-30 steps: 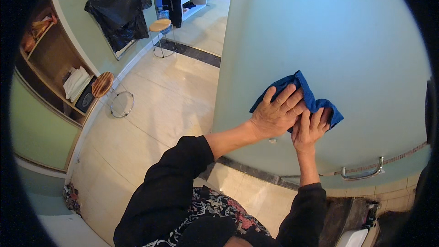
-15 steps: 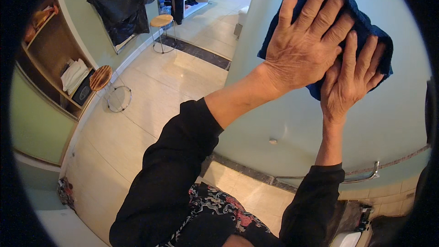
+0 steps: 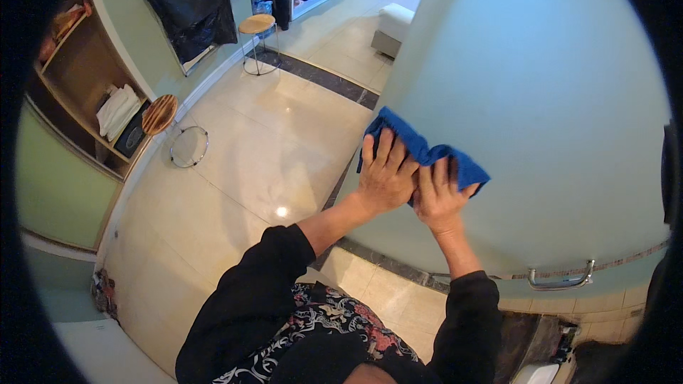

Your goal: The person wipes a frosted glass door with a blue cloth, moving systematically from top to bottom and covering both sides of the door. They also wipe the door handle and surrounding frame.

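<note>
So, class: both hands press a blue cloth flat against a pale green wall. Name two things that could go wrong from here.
1. The left hand and right hand cover only the lower edge of the blue cloth, so its loose top might fold or slip down the smooth pale green wall.
2. The glossy cream floor tiles look slick; leaning into the wall could cost footing.

Blue cloth on pale green wall (plain).
</note>
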Available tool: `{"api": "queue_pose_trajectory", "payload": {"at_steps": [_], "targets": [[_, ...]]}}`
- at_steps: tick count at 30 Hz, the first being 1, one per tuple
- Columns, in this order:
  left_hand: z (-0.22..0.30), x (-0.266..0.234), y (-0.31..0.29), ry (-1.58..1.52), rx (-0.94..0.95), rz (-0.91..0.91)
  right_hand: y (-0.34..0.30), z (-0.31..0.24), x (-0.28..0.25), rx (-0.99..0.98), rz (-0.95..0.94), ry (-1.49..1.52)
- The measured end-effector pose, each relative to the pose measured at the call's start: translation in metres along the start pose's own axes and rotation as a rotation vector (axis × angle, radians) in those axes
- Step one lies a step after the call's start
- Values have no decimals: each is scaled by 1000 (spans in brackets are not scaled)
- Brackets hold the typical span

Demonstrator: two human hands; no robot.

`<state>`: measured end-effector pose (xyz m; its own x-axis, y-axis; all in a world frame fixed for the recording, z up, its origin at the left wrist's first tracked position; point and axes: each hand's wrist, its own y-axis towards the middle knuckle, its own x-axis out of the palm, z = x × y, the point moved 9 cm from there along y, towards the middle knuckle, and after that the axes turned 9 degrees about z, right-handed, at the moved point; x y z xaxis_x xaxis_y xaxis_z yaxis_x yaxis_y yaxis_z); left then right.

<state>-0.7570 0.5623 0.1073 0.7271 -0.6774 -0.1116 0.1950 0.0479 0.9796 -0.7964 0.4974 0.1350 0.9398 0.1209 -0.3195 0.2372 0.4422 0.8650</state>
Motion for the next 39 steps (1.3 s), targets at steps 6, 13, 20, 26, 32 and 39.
{"api": "queue_pose_trajectory", "payload": {"at_steps": [6, 13, 20, 26, 32, 39], "targets": [[-22, 0, -83, -109, -203, -301, -65, -42, 29, -171, -90, 176], [-33, -7, -124, -104, -331, -427, -103, -67, 52, -225, -323, 253], [-30, -16, -114, -169, -364, -473, -88, -67, 44, -131, -261, 277], [-19, -23, -49, -192, -289, -416, -38, -39, 19, 6, -117, 131], [4, -36, 85, -211, 30, 37, 63, 25, -37, 102, 169, -2], [45, -24, 174, -178, 211, 224, 126, 74, -85, 213, 328, 111]]}}
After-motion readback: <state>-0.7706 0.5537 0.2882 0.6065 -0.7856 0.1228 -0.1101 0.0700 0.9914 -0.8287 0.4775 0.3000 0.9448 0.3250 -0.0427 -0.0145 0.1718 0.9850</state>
